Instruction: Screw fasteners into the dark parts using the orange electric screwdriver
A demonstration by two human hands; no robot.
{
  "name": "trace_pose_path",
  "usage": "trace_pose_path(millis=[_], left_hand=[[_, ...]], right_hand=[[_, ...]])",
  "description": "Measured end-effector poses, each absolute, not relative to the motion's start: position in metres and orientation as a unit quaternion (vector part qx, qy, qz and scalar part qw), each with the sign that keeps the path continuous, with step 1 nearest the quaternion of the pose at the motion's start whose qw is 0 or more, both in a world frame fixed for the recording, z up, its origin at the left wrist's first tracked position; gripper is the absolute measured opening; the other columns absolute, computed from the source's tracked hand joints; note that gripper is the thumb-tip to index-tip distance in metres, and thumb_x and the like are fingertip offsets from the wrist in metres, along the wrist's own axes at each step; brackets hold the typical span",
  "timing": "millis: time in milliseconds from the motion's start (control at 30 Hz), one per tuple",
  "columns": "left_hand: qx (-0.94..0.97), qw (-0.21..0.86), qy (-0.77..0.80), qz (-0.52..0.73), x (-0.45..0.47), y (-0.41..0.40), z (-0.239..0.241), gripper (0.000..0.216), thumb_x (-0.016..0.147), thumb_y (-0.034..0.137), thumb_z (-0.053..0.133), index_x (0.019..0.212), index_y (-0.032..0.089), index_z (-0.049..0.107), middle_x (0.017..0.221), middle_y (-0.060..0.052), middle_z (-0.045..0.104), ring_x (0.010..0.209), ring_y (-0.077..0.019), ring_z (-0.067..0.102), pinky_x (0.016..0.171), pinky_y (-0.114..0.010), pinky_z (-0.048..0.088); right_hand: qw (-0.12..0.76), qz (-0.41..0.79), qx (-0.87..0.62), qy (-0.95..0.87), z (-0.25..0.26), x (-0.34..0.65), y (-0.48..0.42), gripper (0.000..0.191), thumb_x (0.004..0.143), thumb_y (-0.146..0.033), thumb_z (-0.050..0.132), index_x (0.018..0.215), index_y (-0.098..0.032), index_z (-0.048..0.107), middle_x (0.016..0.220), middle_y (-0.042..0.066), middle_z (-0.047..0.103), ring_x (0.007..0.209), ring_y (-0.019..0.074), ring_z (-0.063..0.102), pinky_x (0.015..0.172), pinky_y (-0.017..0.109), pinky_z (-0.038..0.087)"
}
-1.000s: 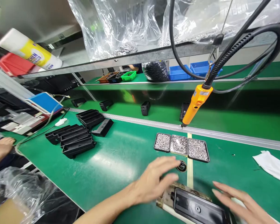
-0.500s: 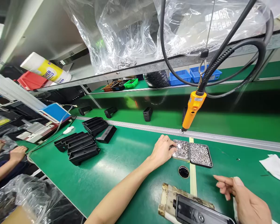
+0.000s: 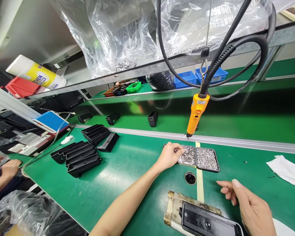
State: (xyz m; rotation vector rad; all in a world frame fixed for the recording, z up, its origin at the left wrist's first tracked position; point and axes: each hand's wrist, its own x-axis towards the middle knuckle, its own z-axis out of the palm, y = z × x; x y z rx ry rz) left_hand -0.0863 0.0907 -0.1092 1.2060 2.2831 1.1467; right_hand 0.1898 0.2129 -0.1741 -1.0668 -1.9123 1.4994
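Note:
My left hand (image 3: pixel 170 154) rests over the leftmost of three small trays of silver screws (image 3: pixel 201 158), fingers curled and pinching among the screws. My right hand (image 3: pixel 245 205) hovers loosely open above the green bench, just right of a black plastic housing (image 3: pixel 208 223) that lies in a worn jig (image 3: pixel 173 205) at the near edge. An orange electric screwdriver (image 3: pixel 196 113) hangs on its black cable above the trays. A small black ring (image 3: pixel 190 178) lies between trays and jig.
Stacks of black housings (image 3: pixel 81 154) lie at the left of the green bench (image 3: pixel 127 170). More black parts stand on the conveyor behind the metal rail (image 3: pixel 236 141). A white cloth (image 3: pixel 287 170) is at right. Another person's hands (image 3: pixel 7 167) are at far left.
My left hand went from above the jig up to the screw trays and now pinches there. My right hand drew back slightly, fingers curling.

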Motion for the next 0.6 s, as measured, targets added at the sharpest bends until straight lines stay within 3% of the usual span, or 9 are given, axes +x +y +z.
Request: trace_pose_path(millis=[200,333,467,600], left_hand=[[0.386,0.239,0.750,0.481,-0.092,0.093,-0.111,0.035,0.089,0.046,0.071,0.089,0.012,0.080,0.084,-0.008,0.077,0.073,-0.0176,0.062,0.071,-0.029,0.051],[0.382,0.264,0.719,0.516,-0.079,0.082,-0.093,0.035,0.092,0.045,0.068,0.089,0.011,0.076,0.087,-0.009,0.076,0.073,-0.0165,0.064,0.069,-0.028,0.050],[0.457,0.269,0.675,0.513,-0.038,0.046,-0.053,0.019,0.094,0.034,0.073,0.087,0.017,0.076,0.091,-0.004,0.076,0.088,-0.0174,0.066,0.082,-0.030,0.051],[0.731,0.172,0.573,0.329,-0.003,0.015,-0.028,0.014,0.104,0.028,0.064,0.099,0.021,0.075,0.107,-0.005,0.075,0.111,-0.0209,0.066,0.099,-0.036,0.052]], right_hand=[[0.243,0.542,-0.376,-0.711,-0.169,0.188,0.215,0.061,0.093,-0.078,0.056,0.097,-0.024,0.084,0.087,0.005,0.073,0.072,0.0168,0.062,0.063,0.026,0.054],[0.253,0.537,-0.378,-0.711,-0.164,0.186,0.215,0.062,0.094,-0.077,0.055,0.094,-0.022,0.084,0.084,0.005,0.072,0.068,0.0162,0.060,0.060,0.025,0.053],[0.255,0.541,-0.372,-0.710,-0.162,0.184,0.214,0.061,0.095,-0.075,0.055,0.095,-0.022,0.084,0.085,0.006,0.072,0.069,0.0161,0.060,0.061,0.026,0.052],[0.253,0.548,-0.362,-0.710,-0.162,0.182,0.213,0.060,0.095,-0.074,0.056,0.098,-0.021,0.083,0.086,0.006,0.072,0.070,0.0164,0.061,0.063,0.027,0.052]])
